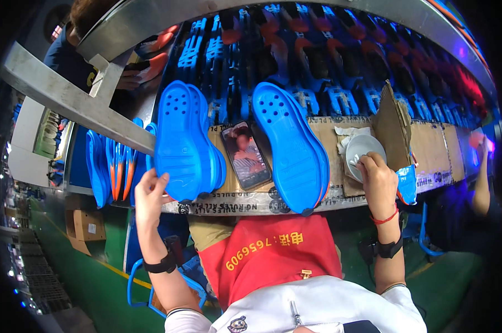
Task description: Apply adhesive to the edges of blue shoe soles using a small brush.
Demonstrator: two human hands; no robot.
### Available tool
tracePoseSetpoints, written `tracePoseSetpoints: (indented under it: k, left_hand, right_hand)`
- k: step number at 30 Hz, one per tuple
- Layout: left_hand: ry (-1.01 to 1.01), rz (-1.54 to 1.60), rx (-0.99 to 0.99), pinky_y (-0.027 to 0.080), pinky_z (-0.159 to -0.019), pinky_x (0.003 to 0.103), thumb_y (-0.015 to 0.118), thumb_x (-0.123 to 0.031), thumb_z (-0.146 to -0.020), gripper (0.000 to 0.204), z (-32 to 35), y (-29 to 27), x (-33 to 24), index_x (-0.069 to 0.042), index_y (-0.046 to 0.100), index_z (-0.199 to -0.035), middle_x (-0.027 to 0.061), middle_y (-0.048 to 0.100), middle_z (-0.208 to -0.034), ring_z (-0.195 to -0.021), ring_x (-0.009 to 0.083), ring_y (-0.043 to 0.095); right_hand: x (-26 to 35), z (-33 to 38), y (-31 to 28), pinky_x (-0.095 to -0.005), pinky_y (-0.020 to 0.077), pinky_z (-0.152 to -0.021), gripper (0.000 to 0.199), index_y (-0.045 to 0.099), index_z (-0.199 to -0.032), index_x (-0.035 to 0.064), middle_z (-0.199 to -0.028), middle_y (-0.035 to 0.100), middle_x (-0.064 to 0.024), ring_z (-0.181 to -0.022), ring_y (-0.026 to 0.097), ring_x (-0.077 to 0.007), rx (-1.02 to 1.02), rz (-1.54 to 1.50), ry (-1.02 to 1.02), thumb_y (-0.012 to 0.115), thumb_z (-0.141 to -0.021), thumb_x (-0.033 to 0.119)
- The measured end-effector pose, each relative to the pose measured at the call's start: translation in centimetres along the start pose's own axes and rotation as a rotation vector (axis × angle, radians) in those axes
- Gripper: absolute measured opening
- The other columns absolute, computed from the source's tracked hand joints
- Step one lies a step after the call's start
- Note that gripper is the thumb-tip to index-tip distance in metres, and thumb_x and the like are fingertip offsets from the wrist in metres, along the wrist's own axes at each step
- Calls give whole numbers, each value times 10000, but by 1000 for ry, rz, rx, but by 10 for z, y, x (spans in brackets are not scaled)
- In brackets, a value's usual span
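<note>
Two stacks of blue shoe soles lie in front of me, the left stack [180,144] and the right stack [292,147], with holes at their far ends. My left hand [149,191] is at the near left edge of the left stack, fingers loosely curled and thumb apart from them; nothing shows in it. At the right, my right hand [377,173] reaches over a white bowl [367,145], thumb and fingers pinched together. Small white bits show in the bowl by the fingertips. Whatever the pinch holds is too small to make out.
A phone [247,155] lies between the stacks on cardboard [339,191]. More soles [98,169] stand at the left. A cardboard flap [392,119] rises beside the bowl. Beyond are rows of shoe parts [317,61]; a metal frame [67,94] crosses the left. Other people work at both sides.
</note>
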State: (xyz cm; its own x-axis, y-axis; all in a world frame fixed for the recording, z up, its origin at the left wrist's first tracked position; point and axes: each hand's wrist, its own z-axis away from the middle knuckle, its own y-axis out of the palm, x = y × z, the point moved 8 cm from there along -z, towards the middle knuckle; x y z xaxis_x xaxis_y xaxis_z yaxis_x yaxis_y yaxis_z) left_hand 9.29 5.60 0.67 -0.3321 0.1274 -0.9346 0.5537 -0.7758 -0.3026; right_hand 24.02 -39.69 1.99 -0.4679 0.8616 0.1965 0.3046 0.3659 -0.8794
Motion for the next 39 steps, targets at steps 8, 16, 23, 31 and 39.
tracePoseSetpoints:
  k: [8, 16, 23, 31, 39]
  left_hand:
    - [123, 403, 251, 574, -797, 341, 661, 85, -786, 643, 58, 69, -49, -18, 342, -1335, 154, 547, -1212, -1071, 239, 599]
    - [237, 572, 428, 506, -935, 333, 651, 116, -789, 668, 94, 196, -56, -5, 314, -1353, 134, 517, -1240, -1157, 203, 537]
    - [309, 478, 381, 555, -845, 298, 636, 67, -840, 562, 110, 223, -58, 10, 334, -1310, 142, 556, -1158, -1013, 178, 618]
    - [437, 345, 307, 561, -800, 282, 638, 74, -837, 516, 117, 218, -59, 14, 355, -1265, 140, 569, -1122, -983, 175, 627]
    - [513, 313, 232, 565, -743, 285, 664, 8, -841, 463, 121, 215, -64, 61, 429, -1236, 128, 635, -985, -878, 166, 670]
  right_hand:
    - [2, -1, -15, -387, 501, -571, 79, 644, -883, 52, -948, 654, -93, -686, 644, -317, -7, -47, 25, 673, -820, 90]
    - [11, 12, -46, -340, 480, -546, 107, 634, -908, 9, -958, 648, -124, -659, 630, -275, -205, -154, 49, 688, -816, 21]
    - [45, 27, -73, -267, 475, -543, 169, 635, -890, -15, -960, 655, -160, -625, 601, -194, -223, -482, -24, 710, -748, -68]
    - [66, 27, -63, -275, 494, -535, 210, 662, -871, -4, -914, 660, -170, -616, 644, -245, -172, -565, -106, 757, -687, -37]
    - [75, 25, -59, -299, 506, -520, 212, 650, -850, 7, -909, 663, -167, -613, 653, -257, -124, -510, -166, 766, -674, -25]
